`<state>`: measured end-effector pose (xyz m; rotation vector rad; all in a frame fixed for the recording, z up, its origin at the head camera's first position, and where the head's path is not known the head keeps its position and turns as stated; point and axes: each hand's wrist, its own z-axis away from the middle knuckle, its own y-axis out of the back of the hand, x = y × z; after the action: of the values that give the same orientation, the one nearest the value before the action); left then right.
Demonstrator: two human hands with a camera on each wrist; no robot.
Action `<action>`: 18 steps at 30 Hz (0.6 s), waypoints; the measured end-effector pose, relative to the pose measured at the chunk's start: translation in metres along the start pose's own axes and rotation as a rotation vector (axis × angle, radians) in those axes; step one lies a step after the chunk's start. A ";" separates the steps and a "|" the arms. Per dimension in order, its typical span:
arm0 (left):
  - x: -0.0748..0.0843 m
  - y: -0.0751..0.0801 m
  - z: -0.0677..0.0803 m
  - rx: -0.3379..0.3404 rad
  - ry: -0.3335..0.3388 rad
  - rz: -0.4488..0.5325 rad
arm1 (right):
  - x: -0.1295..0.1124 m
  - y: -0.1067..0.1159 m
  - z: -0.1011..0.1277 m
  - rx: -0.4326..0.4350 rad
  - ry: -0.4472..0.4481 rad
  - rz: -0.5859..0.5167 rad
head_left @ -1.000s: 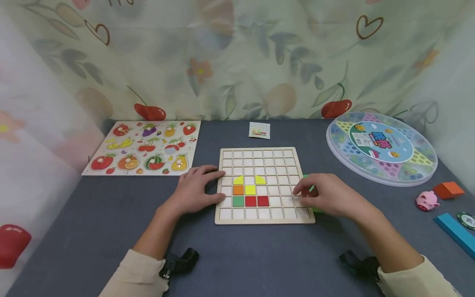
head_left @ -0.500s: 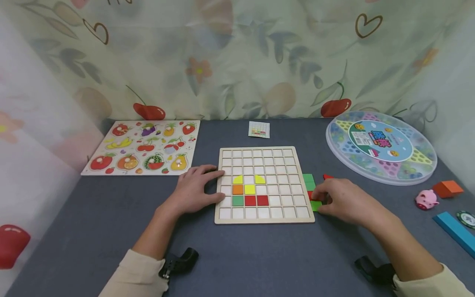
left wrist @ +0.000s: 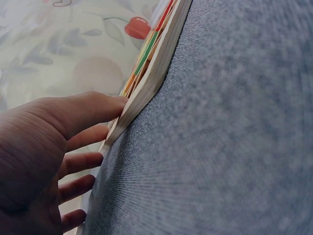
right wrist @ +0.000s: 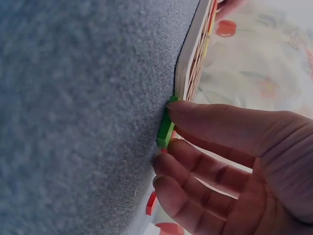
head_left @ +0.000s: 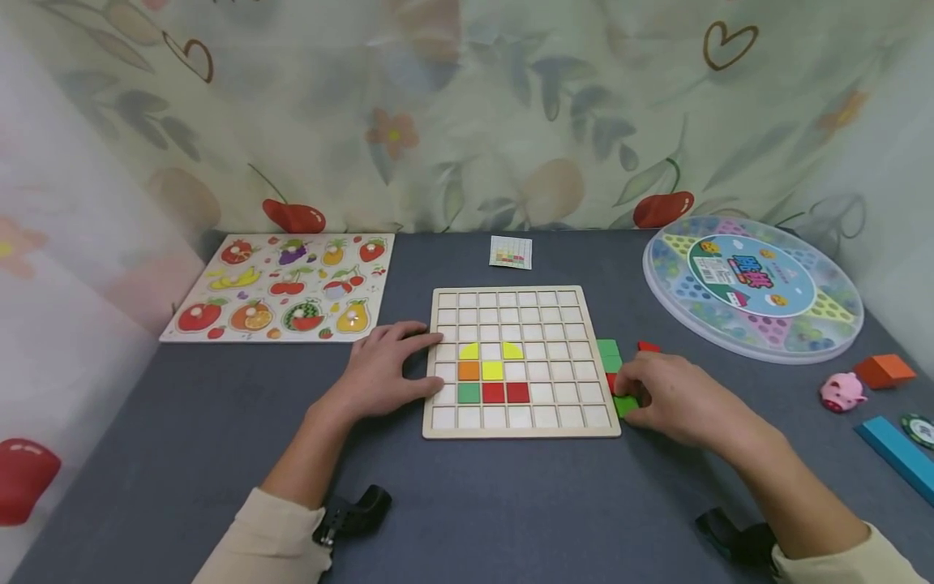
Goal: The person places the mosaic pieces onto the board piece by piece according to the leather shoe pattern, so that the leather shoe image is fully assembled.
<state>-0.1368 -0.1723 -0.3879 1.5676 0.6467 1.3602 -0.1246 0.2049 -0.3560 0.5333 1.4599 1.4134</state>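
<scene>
On the grey felt tabletop (head_left: 511,503), the left hand (head_left: 383,375) lies flat with straight fingers against the grid board (head_left: 520,361), while the right hand (head_left: 671,397) pinches a green tile (head_left: 625,404) just off the board's right edge. Farther back sit a fruit puzzle (head_left: 284,285) and a round game box (head_left: 751,285), below a floral curtain (head_left: 467,113)

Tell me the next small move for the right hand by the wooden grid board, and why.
Probably pinch and lift the green square tile: the right hand already touches it beside the wooden grid board, which the left hand steadies, and many cells are unfilled.
</scene>
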 end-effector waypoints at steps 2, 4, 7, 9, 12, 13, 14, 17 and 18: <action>-0.001 0.000 0.001 0.002 0.001 0.001 | 0.000 0.000 -0.001 0.003 0.002 -0.005; -0.002 0.000 0.001 0.004 0.002 0.001 | 0.000 -0.001 -0.003 0.011 0.006 -0.008; -0.003 -0.001 0.001 0.001 0.004 0.003 | 0.000 -0.001 -0.005 0.020 0.010 -0.010; -0.004 -0.001 0.001 -0.001 0.005 0.003 | 0.000 -0.001 -0.006 0.024 0.012 -0.019; -0.004 -0.001 0.001 -0.004 0.005 0.004 | 0.001 0.000 -0.009 0.024 0.008 -0.041; -0.004 -0.001 0.001 -0.004 0.004 0.005 | 0.001 0.001 -0.010 0.027 0.005 -0.046; -0.003 -0.001 0.001 -0.004 0.003 0.005 | 0.001 0.002 -0.011 0.031 -0.001 -0.052; -0.002 0.000 0.001 -0.005 0.001 0.005 | 0.001 0.004 -0.014 0.040 -0.019 -0.058; -0.002 0.000 0.000 -0.006 0.000 0.004 | 0.001 0.005 -0.014 0.046 -0.025 -0.057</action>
<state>-0.1369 -0.1740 -0.3883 1.5651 0.6397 1.3636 -0.1387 0.1998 -0.3547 0.5319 1.4796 1.3268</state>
